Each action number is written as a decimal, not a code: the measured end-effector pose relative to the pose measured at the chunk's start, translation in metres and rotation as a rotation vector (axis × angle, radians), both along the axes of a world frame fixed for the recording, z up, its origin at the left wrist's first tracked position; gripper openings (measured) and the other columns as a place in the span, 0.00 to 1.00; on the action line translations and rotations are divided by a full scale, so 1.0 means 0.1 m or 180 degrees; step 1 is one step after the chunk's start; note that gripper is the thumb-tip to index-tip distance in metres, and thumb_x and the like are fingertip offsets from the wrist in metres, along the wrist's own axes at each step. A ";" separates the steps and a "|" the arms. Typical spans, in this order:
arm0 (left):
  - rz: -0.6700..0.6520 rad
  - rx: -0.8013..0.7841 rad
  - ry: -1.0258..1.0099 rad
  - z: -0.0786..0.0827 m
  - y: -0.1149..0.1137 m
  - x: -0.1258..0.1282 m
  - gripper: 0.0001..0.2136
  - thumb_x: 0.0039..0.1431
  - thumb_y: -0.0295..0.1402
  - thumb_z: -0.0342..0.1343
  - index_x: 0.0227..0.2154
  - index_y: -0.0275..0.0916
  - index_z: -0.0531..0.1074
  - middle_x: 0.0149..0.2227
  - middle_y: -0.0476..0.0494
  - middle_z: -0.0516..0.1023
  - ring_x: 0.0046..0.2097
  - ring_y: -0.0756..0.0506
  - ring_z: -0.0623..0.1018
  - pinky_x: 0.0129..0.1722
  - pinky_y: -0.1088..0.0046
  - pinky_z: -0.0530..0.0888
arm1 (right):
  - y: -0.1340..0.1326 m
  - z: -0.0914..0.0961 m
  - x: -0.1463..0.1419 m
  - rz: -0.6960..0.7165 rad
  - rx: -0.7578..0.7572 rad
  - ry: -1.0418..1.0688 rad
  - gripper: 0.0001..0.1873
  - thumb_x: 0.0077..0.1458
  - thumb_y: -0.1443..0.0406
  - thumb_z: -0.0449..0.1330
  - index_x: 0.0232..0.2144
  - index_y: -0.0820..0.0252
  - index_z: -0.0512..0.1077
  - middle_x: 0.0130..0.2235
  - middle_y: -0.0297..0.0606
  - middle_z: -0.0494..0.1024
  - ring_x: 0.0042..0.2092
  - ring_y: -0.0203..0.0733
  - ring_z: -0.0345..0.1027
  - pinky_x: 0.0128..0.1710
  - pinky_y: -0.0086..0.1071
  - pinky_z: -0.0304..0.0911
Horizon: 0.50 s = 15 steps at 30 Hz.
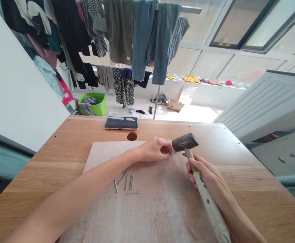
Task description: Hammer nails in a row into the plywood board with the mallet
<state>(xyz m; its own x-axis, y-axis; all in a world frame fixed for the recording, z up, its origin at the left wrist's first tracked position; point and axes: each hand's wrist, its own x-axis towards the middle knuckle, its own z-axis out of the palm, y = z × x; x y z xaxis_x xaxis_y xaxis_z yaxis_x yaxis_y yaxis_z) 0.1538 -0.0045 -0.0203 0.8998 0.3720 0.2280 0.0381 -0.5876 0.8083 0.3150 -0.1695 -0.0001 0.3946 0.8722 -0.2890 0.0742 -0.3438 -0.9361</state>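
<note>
My right hand (204, 170) grips the pale, worn wooden handle of a hammer (207, 192) close below its dark metal head, which is level with my left fingertips and just right of them. My left hand (156, 149) is closed in a pinch over the far part of a thin wooden board (157, 199). A nail (171, 155) shows only as a small dark tip at those fingertips; my fingers hide the rest. Several loose silver nails (126, 182) lie on the board, to the right of my left forearm.
The board rests on a wooden table (259, 182). Beyond it lie a phone (121, 123) and a round hole (132, 136) in the tabletop. Laundry (143, 40) hangs behind the table, above a green basket (99, 104). A white wall (18, 67) stands at the left.
</note>
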 end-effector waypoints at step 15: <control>-0.0066 -0.0244 -0.0282 -0.05 0.00 -0.01 0.09 0.55 0.19 0.60 0.37 0.34 0.80 0.35 0.46 0.81 0.36 0.51 0.76 0.39 0.75 0.73 | -0.09 -0.01 -0.04 0.0025 0.0016 0.0087 0.22 0.56 0.44 0.63 0.34 0.56 0.69 0.27 0.30 0.69 0.22 0.32 0.59 0.19 0.26 0.58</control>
<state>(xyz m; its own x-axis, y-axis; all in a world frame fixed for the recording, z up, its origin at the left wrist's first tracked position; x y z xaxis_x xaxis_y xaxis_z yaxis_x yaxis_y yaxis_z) 0.1524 -0.0042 -0.0252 0.8851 0.3729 0.2785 -0.0469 -0.5239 0.8505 0.3111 -0.1785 -0.0011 0.3798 0.8767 -0.2952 0.0512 -0.3386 -0.9395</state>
